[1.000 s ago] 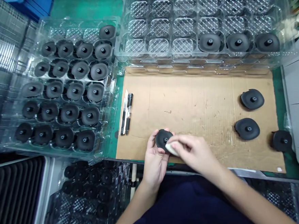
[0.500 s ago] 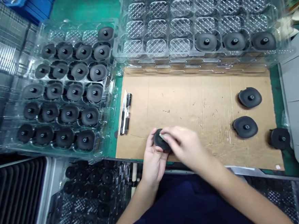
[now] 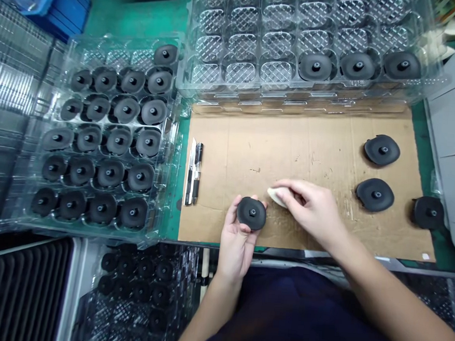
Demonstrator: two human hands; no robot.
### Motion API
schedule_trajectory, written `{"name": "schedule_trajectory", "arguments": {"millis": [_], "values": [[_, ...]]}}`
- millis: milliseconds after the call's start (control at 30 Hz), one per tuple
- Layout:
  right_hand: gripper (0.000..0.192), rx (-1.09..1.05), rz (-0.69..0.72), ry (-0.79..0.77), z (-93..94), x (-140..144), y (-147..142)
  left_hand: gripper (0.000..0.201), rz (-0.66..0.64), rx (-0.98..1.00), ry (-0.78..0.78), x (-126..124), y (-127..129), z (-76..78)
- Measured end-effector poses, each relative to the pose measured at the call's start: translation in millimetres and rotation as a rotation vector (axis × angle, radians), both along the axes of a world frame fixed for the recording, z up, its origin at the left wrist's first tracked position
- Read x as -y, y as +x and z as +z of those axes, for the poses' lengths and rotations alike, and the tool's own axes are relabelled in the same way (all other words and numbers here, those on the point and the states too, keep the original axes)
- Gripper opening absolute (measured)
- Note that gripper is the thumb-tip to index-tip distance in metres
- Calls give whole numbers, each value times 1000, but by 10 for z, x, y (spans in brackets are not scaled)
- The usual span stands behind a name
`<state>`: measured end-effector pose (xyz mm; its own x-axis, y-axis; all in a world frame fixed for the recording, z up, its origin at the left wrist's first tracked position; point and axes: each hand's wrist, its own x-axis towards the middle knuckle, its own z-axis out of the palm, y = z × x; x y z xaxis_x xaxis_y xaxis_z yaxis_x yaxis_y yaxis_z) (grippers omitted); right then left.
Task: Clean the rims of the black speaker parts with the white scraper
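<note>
Black disc (image 3: pixel 251 213) gripped in left hand (image 3: pixel 238 241) fingers, right hand (image 3: pixel 310 210) — pinching pale pad (image 3: pixel 277 196) — now lifted off it

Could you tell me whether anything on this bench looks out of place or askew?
One black disc part lies half off the cardboard sheet, at its right edge on the green mat, apart from the two parts lying squarely on the cardboard. Nothing looks spilled or damaged.

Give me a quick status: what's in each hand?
Left hand holds black disc. Right hand holds pale pad, just off the disc. Nothing between them.
</note>
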<state>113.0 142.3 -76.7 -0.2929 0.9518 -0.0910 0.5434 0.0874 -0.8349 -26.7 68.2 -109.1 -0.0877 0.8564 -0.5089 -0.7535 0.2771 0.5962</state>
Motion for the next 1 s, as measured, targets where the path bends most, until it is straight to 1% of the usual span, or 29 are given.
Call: {"name": "schedule_trajectory", "arguments": {"millis": [33, 67, 133, 200, 233, 300, 400, 467, 533, 600, 667, 733, 767, 800, 867, 933, 1000], "values": [[19, -20, -37, 25, 7, 1, -34, 45, 6, -3, 1, 5, -2, -5], [20, -43, -35, 37, 14, 13, -70, 45, 14, -7, 0, 10, -5, -9], [21, -57, 54, 4, 33, 53, -116, 46, 23, -12, -2, 16, -14, -16], [19, -13, 156, -82, 59, 77, -106, 49, 4, -5, 0, 14, -19, -20], [18, 10, 179, -118, 73, 76, -93, 50, -7, -4, 1, 10, -19, -21], [18, 9, 144, -115, 94, 53, -93, 50, -6, -21, -4, 5, -16, -24], [21, -72, 64, -8, 96, 31, -175, 49, 28, -57, -22, 6, -11, -30], [20, -97, 106, -25, 88, 75, -186, 51, 16, -44, -16, 9, -9, -27], [17, -78, 167, -155, 78, 179, -76, 55, -13, -6, 2, 5, -9, -14], [15, -20, 154, -304, 58, 328, 150, 62, -21, 29, 16, -4, -14, 7], [19, 49, 65, -395, 19, 486, 415, 67, -18, 56, 12, -10, -25, 32], [24, 88, -29, -433, -22, 606, 620, 66, -23, 73, -15, -2, -37, 65], [26, 90, -56, -441, -34, 640, 676, 65, -30, 78, -32, 9, -40, 87], [26, 85, -77, -438, -33, 653, 694, 64, -35, 82, -46, 25, -38, 113], [26, 53, -108, -386, 19, 625, 621, 61, -37, 82, -64, 72, -16, 182], [23, -26, -117, -259, 138, 569, 432, 57, -44, 73, -49, 138, 22, 272], [21, -134, -80, -82, 298, 548, 193, 52, -81, 51, -13, 221, 57, 371]]}}
